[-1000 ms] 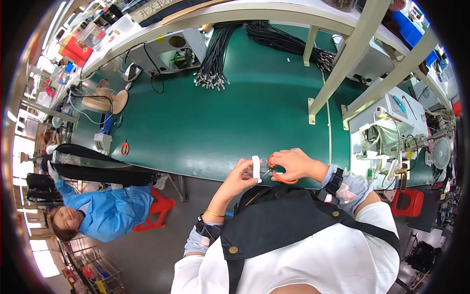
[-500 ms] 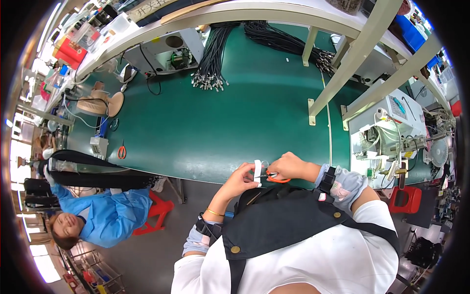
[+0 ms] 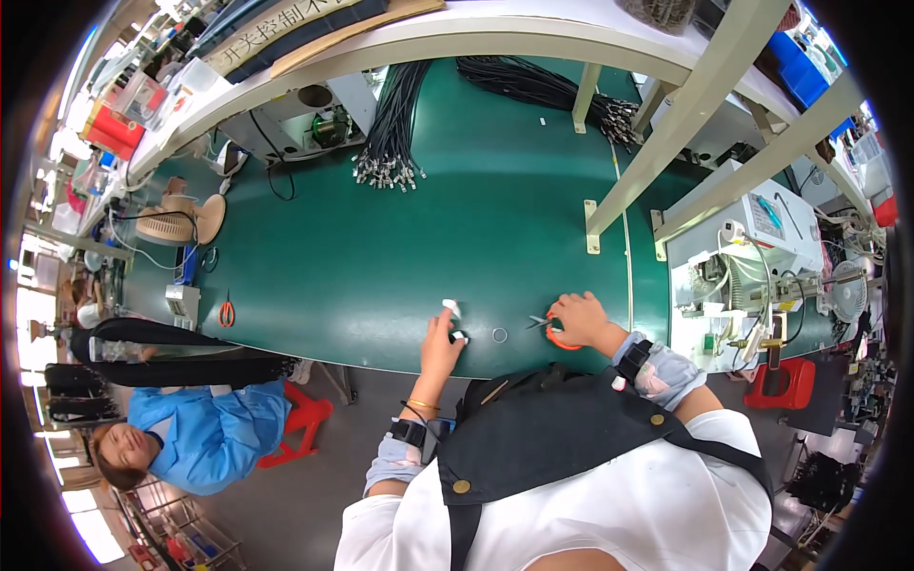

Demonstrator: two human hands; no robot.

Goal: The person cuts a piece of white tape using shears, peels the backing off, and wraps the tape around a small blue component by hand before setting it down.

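My left hand point(image 3: 438, 350) is raised near the bench's front edge, thumb and index finger forward. White material, seemingly a strip point(image 3: 451, 308), shows at its fingertips, with another bit by the thumb; whether these are one piece is unclear. To the right, my right hand point(image 3: 583, 318) is closed over the orange handles of a pair of scissors point(image 3: 560, 335). The blades point left, slightly parted, with nothing between them. Between my hands a small pale ring point(image 3: 500, 335) lies on the green bench top point(image 3: 381, 257).
Bundles of black cables point(image 3: 392, 133) lie at the back. A second pair of scissors point(image 3: 227, 312) and a beige fan point(image 3: 176, 221) are at left. A metal shelf post point(image 3: 619, 205) and a machine point(image 3: 743, 247) stand at right. A person in blue point(image 3: 205, 428) sits at left.
My hands have parted: the left moved left with the white material, the right moved right with the scissors, away from it. The ring is now in plain sight between them. The view shifted slightly.
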